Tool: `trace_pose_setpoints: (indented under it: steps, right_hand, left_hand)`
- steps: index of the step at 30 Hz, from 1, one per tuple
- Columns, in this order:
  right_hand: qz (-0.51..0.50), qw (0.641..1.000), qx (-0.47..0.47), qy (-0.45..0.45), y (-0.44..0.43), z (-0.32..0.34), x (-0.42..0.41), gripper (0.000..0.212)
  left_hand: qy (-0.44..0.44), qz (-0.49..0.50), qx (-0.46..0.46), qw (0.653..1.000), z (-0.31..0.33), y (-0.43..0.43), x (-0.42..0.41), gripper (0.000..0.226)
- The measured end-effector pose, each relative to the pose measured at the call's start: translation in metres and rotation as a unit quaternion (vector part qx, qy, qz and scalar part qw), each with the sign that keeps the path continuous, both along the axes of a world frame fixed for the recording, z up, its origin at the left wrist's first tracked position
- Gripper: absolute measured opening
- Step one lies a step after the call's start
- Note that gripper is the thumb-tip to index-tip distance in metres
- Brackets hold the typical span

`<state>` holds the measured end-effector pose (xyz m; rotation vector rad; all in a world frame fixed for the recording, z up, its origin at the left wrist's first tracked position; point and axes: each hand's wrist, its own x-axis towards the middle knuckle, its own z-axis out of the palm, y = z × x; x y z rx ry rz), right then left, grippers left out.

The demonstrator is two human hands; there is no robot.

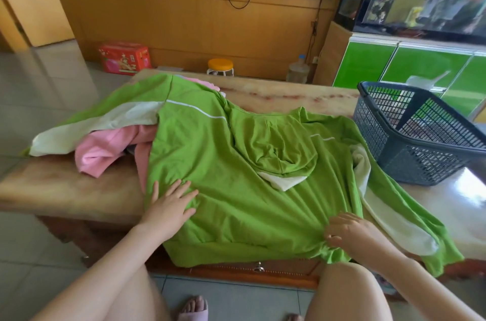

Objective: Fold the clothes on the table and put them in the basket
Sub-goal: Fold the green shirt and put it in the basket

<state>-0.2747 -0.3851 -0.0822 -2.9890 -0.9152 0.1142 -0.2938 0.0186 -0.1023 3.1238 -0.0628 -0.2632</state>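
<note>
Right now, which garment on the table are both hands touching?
The green hoodie, spread on top; the pink garment lies partly under it, untouched.

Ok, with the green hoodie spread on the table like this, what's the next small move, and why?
Probably tug the hem flat: the right hand pinches bunched fabric of the green hoodie while the left hand presses it down, and both sleeves lie unfolded.

Matt cloth hoodie — glossy table
</note>
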Motion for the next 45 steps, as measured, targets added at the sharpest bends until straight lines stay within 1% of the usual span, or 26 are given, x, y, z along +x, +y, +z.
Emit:
trace_pose_setpoints:
  steps: [2,4,5,6,7,9,11,13,14,16,19,21,23,25,28,30,32,33,35,37,40,41,43,45]
  right_hand:
    - [-0.011,0.999,0.045,0.026,0.006,-0.001,-0.001,0.022]
    - [-0.065,0.988,0.113,0.080,0.009,0.000,0.002,0.041]
    - [-0.093,0.981,0.155,0.064,0.010,0.001,0.004,0.041]
    - [-0.134,0.969,0.204,0.034,0.008,0.000,0.007,0.033]
    - [-0.181,0.957,0.228,-0.010,0.006,0.000,0.009,0.027]
    - [-0.296,0.920,0.253,-0.049,-0.001,-0.004,0.015,0.032]
    - [-0.390,0.884,0.255,-0.043,-0.009,-0.010,0.021,0.042]
    - [-0.437,0.858,0.268,-0.012,-0.013,-0.016,0.026,0.045]
    - [-0.452,0.847,0.278,-0.001,-0.013,-0.020,0.027,0.046]
    - [-0.462,0.838,0.292,-0.002,-0.013,-0.024,0.027,0.045]
    - [-0.457,0.839,0.294,-0.009,-0.011,-0.025,0.026,0.046]
    - [-0.453,0.840,0.300,-0.010,-0.012,-0.021,0.023,0.043]
    - [-0.440,0.837,0.324,-0.018,-0.018,-0.013,0.021,0.038]
    - [-0.410,0.850,0.328,-0.039,-0.033,-0.003,0.021,0.032]
    - [-0.379,0.884,0.265,-0.071,-0.062,0.009,0.025,0.029]
    - [-0.379,0.902,0.199,-0.063,-0.076,0.009,0.026,0.028]
    - [-0.378,0.916,0.124,-0.055,-0.083,0.001,0.024,0.030]
    - [-0.377,0.918,0.108,-0.055,-0.085,-0.004,0.023,0.032]
    - [-0.381,0.917,0.107,-0.055,-0.085,-0.008,0.022,0.035]
    - [-0.380,0.912,0.130,-0.079,-0.080,-0.009,0.017,0.037]
    - [-0.322,0.920,0.158,-0.156,-0.067,-0.017,0.006,0.042]
    - [-0.297,0.926,0.164,-0.165,-0.061,-0.021,0.001,0.044]
    - [-0.247,0.944,0.183,-0.125,-0.048,-0.028,-0.005,0.044]
    - [-0.192,0.965,0.163,-0.080,-0.039,-0.036,-0.009,0.045]
  left_hand:
    - [-0.016,-0.004,0.000,1.000,0.006,-0.003,0.006,0.048]
    - [-0.049,-0.002,-0.011,0.999,0.011,-0.006,0.011,0.046]
    - [-0.063,-0.008,-0.013,0.998,0.013,-0.009,0.013,0.046]
    - [-0.070,-0.018,-0.017,0.997,0.013,-0.013,0.015,0.048]
    - [-0.073,-0.029,-0.026,0.997,0.013,-0.018,0.016,0.051]
    - [-0.063,-0.045,-0.049,0.996,0.012,-0.032,0.017,0.057]
    - [-0.026,-0.061,-0.057,0.996,0.010,-0.047,0.019,0.064]
    - [0.002,-0.078,-0.071,0.994,0.008,-0.061,0.023,0.081]
    - [0.006,-0.083,-0.079,0.993,0.007,-0.067,0.025,0.085]
    - [0.004,-0.089,-0.101,0.991,0.004,-0.082,0.031,0.086]
    - [0.036,-0.112,-0.141,0.983,0.003,-0.109,0.035,0.084]
    - [0.065,-0.123,-0.141,0.980,-0.002,-0.125,0.035,0.081]
    - [0.081,-0.128,-0.112,0.982,-0.011,-0.129,0.036,0.081]
    - [0.076,-0.140,-0.066,0.985,-0.022,-0.125,0.037,0.091]
    - [0.063,-0.145,-0.032,0.987,-0.031,-0.118,0.037,0.103]
    - [0.065,-0.141,-0.030,0.987,-0.029,-0.118,0.036,0.103]
    - [0.072,-0.142,-0.025,0.987,-0.027,-0.118,0.036,0.099]
    - [0.074,-0.140,-0.025,0.987,-0.026,-0.117,0.036,0.096]
    - [0.076,-0.134,-0.029,0.988,-0.022,-0.114,0.037,0.091]
    - [0.071,-0.131,-0.035,0.988,-0.020,-0.111,0.034,0.089]
    - [0.013,-0.154,-0.040,0.987,-0.018,-0.115,0.026,0.092]
    - [-0.001,-0.169,-0.043,0.985,-0.020,-0.117,0.022,0.091]
    - [-0.026,-0.190,-0.064,0.979,-0.021,-0.122,0.016,0.082]
    - [-0.037,-0.202,-0.067,0.976,-0.030,-0.121,0.012,0.075]
